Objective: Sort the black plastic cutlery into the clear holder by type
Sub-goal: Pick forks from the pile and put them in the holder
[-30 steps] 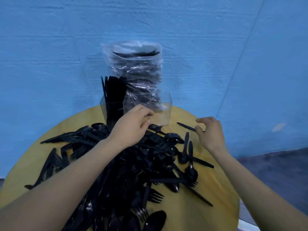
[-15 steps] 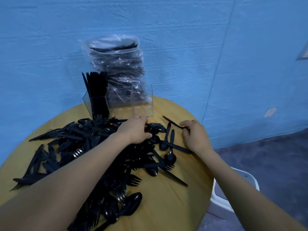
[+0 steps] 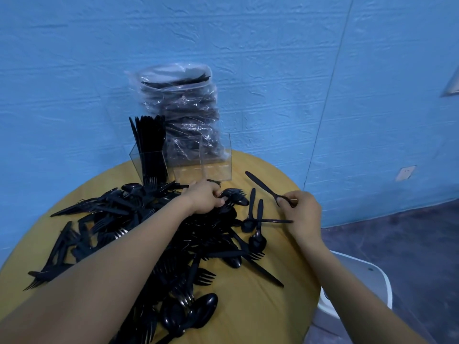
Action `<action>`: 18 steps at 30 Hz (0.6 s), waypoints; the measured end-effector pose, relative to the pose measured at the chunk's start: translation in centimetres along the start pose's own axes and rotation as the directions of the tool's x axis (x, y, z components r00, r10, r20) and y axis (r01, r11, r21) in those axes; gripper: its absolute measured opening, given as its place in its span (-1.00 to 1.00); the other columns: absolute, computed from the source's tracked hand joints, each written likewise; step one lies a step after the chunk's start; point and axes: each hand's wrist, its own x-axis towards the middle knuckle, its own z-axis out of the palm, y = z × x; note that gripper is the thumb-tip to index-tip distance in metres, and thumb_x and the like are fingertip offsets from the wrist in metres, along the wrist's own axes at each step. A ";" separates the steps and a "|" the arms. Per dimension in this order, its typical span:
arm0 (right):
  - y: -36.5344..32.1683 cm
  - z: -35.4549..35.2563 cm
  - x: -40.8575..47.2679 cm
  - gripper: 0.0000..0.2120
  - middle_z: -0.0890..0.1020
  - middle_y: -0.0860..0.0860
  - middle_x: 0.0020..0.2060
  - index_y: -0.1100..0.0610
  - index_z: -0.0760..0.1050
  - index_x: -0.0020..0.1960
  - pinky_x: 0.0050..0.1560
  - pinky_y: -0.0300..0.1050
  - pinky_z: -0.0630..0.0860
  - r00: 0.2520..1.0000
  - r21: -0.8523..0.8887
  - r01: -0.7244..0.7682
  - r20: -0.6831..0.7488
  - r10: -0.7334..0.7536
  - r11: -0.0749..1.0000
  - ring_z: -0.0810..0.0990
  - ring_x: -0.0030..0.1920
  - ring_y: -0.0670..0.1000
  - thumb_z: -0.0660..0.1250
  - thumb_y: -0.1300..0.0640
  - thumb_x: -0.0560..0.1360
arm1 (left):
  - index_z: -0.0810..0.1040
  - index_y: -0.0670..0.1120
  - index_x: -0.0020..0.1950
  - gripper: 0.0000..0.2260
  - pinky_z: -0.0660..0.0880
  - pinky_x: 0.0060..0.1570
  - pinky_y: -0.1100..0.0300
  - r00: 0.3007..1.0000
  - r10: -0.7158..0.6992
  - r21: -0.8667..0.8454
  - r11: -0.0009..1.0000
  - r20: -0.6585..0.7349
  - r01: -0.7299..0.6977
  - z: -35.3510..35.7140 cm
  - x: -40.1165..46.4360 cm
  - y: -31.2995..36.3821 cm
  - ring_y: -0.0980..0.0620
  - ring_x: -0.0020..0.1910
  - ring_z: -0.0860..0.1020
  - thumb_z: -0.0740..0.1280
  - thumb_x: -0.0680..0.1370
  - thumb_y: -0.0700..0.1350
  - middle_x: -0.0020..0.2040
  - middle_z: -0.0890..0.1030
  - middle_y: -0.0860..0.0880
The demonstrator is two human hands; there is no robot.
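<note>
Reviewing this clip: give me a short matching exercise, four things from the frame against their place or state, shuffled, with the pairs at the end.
Things:
1. right hand
2. left hand
3. clear holder
4. plastic bag

Places or states:
A. stands behind the holder, against the wall
B. pinches a knife by one end
C. its left compartment is packed with upright cutlery
D. grips a fork at the far edge of the pile

Pairs: 1-B, 2-D, 3-C, 4-A
</note>
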 end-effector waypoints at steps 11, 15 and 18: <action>-1.3 0.8 0.0 -0.92 0.53 -0.03 -0.32 0.20 0.50 -0.15 -0.36 -0.44 0.35 0.999 0.132 0.023 0.039 -0.028 0.991 0.52 -0.34 -0.23 0.33 0.22 0.51 | 0.46 0.00 -0.07 -0.90 0.41 0.12 0.04 0.982 0.081 -0.301 0.945 -0.172 -0.131 -0.7 0.1 -1.4 -0.02 0.00 0.54 0.21 0.61 -0.04 -0.16 0.60 0.08; -1.2 0.9 -0.2 -0.92 0.55 0.02 -0.34 0.22 0.49 -0.16 -0.40 -0.46 0.36 0.999 0.153 0.015 0.031 -0.020 0.988 0.49 -0.45 -0.21 0.32 0.25 0.51 | 0.41 -0.04 -0.01 -0.88 0.40 -0.05 0.07 0.976 0.172 -0.111 0.976 -0.134 -0.187 -0.2 0.2 -0.7 -0.05 -0.05 0.51 0.18 0.62 -0.01 -0.15 0.53 0.04; -0.9 0.9 -0.4 -0.92 0.55 -0.01 -0.36 0.19 0.49 -0.16 -0.40 -0.45 0.36 0.999 0.142 -0.004 0.048 -0.003 0.990 0.51 -0.46 -0.22 0.32 0.24 0.51 | 0.39 0.00 0.00 -0.75 0.29 -0.01 0.09 0.980 0.193 0.104 0.977 -0.041 -0.188 0.8 0.4 0.2 -0.01 0.00 0.44 0.25 0.55 0.16 -0.07 0.50 0.05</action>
